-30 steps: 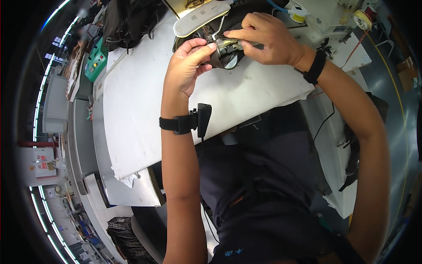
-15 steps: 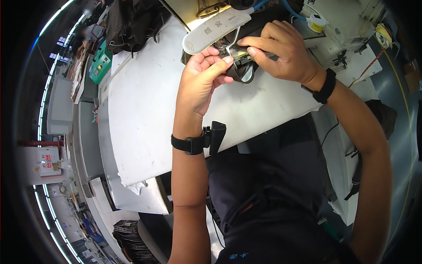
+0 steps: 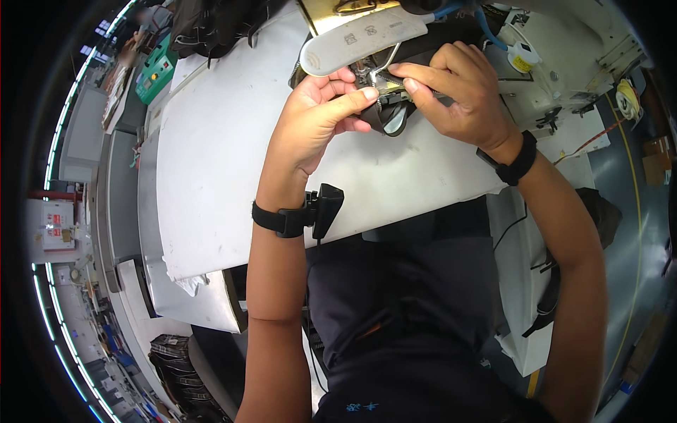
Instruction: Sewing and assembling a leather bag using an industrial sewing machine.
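My left hand (image 3: 310,120) has thumb and fingertips closed on a dark fabric strip (image 3: 383,121) with zipper teeth, beside the sewing machine's presser foot. My right hand (image 3: 462,95), fingers curled, holds a dark zipper (image 3: 395,80) from the right, index finger and thumb on it near the needle area. A white oblong lamp (image 3: 363,39) hangs over the needle area and hides part of it. Under the strip, a small light, dark-rimmed loop shows. Exactly what the left fingertips press is partly hidden.
The white worktable (image 3: 204,169) bears the machine body (image 3: 578,49). Dark cloth (image 3: 211,21) is piled at the back left, beside a green box (image 3: 154,70). A thread cone (image 3: 627,99), a red cord and hanging cables are at the right. Another person (image 3: 151,25) is far off at upper left.
The whole view has shifted a little, moving hands and machine together. Both hands remain at the needle area, with only slight shifts of the fingers on the strip and zipper.
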Available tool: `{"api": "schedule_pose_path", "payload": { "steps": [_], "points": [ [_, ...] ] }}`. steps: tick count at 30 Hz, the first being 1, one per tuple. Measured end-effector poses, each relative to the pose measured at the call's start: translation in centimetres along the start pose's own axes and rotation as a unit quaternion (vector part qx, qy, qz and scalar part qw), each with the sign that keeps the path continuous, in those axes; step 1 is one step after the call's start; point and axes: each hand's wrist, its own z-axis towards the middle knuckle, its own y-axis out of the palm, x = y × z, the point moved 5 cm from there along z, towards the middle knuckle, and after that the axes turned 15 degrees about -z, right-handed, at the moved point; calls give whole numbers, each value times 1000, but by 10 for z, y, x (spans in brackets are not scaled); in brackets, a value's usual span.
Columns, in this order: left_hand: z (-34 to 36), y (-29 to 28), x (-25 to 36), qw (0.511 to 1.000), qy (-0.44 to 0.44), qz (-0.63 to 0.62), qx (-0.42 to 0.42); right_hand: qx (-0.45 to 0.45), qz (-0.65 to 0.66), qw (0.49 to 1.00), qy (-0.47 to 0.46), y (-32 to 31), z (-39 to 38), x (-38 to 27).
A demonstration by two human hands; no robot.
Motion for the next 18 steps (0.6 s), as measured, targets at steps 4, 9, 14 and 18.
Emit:
{"api": "schedule_pose_path", "payload": {
  "steps": [4, 9, 14, 18],
  "points": [
    [1, -1, 0, 1000, -18, 13, -8, -2, -3, 1000, 4, 0, -1, 0],
    [3, -2, 0, 999, -27, -2, -18, 7, 2, 1000, 4, 1, -1, 1],
    [4, -2, 1, 1000, -28, 5, -13, 6, -6, 1000, 18, 0, 0, 0],
    [1, -1, 0, 999, -23, 11, -29, 15, -17, 1000, 20, 1, -1, 0]
  ]
}}
